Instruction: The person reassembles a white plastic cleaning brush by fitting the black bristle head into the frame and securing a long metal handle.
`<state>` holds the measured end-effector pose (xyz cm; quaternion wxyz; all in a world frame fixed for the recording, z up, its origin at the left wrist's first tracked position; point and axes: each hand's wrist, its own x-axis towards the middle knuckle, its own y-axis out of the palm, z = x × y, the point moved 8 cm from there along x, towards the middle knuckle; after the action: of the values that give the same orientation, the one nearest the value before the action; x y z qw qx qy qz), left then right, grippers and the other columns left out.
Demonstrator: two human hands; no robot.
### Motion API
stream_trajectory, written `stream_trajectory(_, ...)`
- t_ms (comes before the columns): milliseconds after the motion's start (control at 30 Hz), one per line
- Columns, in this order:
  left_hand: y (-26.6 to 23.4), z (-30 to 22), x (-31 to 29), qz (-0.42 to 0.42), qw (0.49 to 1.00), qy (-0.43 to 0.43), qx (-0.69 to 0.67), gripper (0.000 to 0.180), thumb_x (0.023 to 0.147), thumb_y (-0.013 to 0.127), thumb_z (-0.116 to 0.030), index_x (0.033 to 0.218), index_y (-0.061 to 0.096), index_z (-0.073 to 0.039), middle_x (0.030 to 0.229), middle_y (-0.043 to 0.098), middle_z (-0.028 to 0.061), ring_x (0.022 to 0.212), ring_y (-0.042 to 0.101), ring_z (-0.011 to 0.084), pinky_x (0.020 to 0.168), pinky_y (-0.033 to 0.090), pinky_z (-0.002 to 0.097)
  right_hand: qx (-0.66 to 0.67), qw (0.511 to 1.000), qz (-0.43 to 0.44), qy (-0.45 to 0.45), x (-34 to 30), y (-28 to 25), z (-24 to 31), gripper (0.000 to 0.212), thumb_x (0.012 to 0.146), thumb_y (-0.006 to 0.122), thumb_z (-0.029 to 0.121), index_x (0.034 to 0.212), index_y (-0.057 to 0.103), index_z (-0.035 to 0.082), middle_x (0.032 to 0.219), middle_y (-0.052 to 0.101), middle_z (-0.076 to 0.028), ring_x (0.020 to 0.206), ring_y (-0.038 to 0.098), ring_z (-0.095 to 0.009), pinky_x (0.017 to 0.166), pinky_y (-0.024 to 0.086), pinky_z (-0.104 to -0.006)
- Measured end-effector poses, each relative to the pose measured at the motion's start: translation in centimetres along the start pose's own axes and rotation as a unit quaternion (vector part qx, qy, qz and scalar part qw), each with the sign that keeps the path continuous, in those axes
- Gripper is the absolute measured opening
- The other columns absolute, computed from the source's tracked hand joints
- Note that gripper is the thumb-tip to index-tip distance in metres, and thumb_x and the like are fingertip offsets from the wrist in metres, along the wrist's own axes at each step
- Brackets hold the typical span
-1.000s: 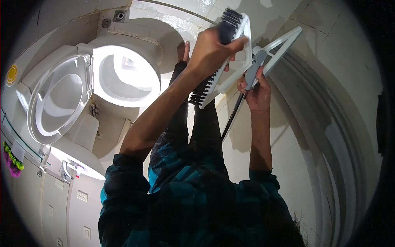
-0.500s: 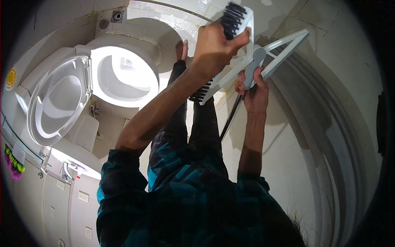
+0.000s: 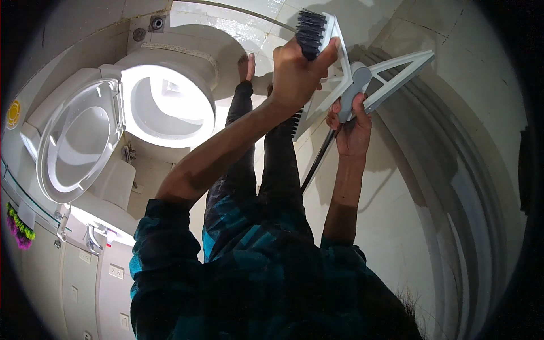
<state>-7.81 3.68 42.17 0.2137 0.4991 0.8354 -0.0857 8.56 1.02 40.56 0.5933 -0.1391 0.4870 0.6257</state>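
The left hand [image 3: 296, 73] is clasping the white frame [image 3: 344, 59] beside black bristles [image 3: 310, 35] — the right hand [image 3: 354, 133] is holding the grey joint [image 3: 352, 93].

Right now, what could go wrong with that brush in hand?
The left hand is close against the black bristles, so they might scratch it.
The right hand holds the grey joint, so the white frame might pivot and pinch.
If dropped, the brush could hit the bare foot.
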Motion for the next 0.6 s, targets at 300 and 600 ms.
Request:
stream_trajectory(300, 1.5, -2.6, 2.0, 0.161, 0.977, 0.019, 0.136, 0.044, 0.075, 0.061, -0.041, 0.067, 0.053, 0.001, 0.047, 0.052, 0.0055, 0.04, 0.053, 0.0129, 0.039, 0.044, 0.026, 0.022, 0.999, 0.018, 0.028, -0.5, -0.3, -0.5, 0.021, 0.082, 0.058, 0.03, 0.083, 0.045, 0.013, 0.064, 0.052, -0.011, 0.045, 0.046, -0.015, 0.04, 0.037, -0.0228)
stream_trajectory(600, -0.4, 0.0, 1.4, 0.065, 0.995, -0.055, 0.042, 0.036, 0.075, 0.063, -0.034, 0.062, 0.055, -0.001, 0.047, 0.053, 0.0029, 0.039, 0.051, 0.0087, 0.038, 0.041, 0.0234, 0.011, 1.0, -0.008, 0.028, 0.2, -0.5, -1.1, 0.019, 0.082, 0.058, 0.03, 0.086, 0.048, 0.015, 0.065, 0.053, -0.012, 0.046, 0.049, -0.016, 0.04, 0.037, -0.0226)
